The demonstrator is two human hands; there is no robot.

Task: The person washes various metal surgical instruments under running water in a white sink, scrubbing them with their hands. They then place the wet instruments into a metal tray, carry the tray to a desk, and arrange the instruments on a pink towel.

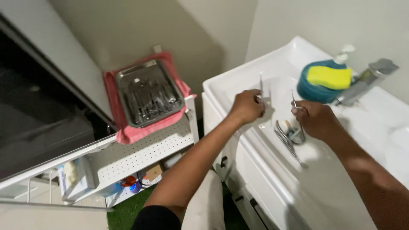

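Over the sink (272,72), the left hand (247,105) is clamped on one thin tool (261,81), the right hand (313,119) on another (294,99), above more instruments (287,138).

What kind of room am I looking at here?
Probably a clinic's instrument-washing corner: a white sink with thin metal instruments in its basin, and a steel tray of instruments on a pink towel.

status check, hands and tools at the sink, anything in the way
Left hand grips a thin metal instrument upright. Right hand grips another slim instrument. More instruments piled in white sink. Nothing between hands.
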